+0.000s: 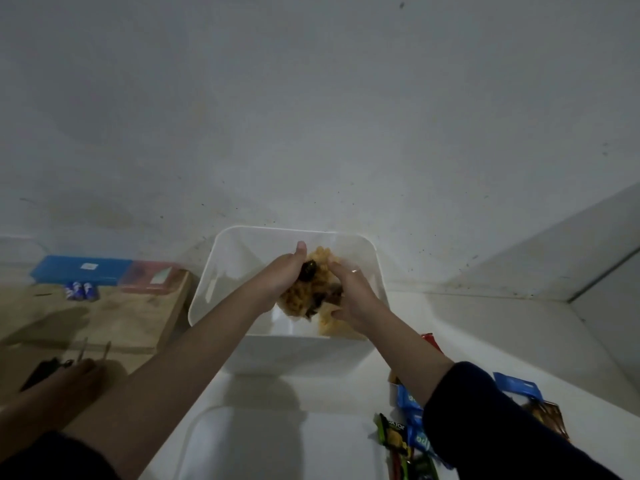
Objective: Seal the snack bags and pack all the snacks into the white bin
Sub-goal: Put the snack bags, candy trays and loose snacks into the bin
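Note:
The white bin point(221, 268) stands on the white counter against the wall. Over its opening both hands hold a clear snack bag point(304, 296) of yellow-orange crisps with dark pieces. My left hand point(287, 271) grips the bag's left side, thumb up at the top. My right hand point(349, 292) grips its right side, fingers curled round the edge. The bag's lower part sits inside the bin. Several other snack packets point(412, 434) in blue, green and red lie on the counter at the lower right, partly hidden by my right sleeve.
A white lid or tray point(259, 445) lies in front of the bin. To the left is a wooden board point(114, 317) with a blue box point(79, 270), a pink box point(149, 277) and small blue packets point(81, 291). A bare foot point(65, 379) and dark tools lie lower left.

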### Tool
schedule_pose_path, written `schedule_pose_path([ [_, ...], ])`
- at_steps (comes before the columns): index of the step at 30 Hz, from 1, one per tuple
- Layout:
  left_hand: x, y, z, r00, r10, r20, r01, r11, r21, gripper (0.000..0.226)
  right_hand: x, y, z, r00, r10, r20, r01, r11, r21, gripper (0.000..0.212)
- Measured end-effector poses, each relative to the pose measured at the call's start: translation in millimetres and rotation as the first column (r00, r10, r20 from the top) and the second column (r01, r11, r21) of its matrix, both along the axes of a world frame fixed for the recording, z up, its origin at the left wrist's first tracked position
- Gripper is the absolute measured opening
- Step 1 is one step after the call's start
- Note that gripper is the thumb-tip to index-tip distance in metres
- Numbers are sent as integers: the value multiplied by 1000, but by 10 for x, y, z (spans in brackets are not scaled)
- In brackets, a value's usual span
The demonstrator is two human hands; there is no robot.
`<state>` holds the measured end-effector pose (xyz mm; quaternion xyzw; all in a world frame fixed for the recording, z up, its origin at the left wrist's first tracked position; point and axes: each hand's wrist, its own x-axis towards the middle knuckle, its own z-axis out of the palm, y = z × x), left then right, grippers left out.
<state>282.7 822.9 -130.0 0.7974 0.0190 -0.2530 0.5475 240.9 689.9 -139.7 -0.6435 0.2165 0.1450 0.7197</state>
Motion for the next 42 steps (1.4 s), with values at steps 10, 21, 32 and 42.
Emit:
schedule_pose_path([
  [10, 247, -250, -571, 938, -60, -341, 31, 995, -92, 75, 344, -33, -400, 992, 65, -109, -87, 974, -209, 89],
  [21, 284, -326, -443, 856, 301, -421, -420, 879, -225, 79, -1, -315, 23, 986, 3, 166, 79, 872, -484, 62],
  [32, -909, -684, 80, 952, 304, 40, -291, 937, -192, 63, -1100, -601, 422, 908, -235, 348, 348, 885, -310, 48],
  [42, -2432, -1812, -249, 999, 40, 25, -34, 977, -210, 34, -2890, -1639, -173, 708, -687, 165, 706, 683, -186, 31],
])
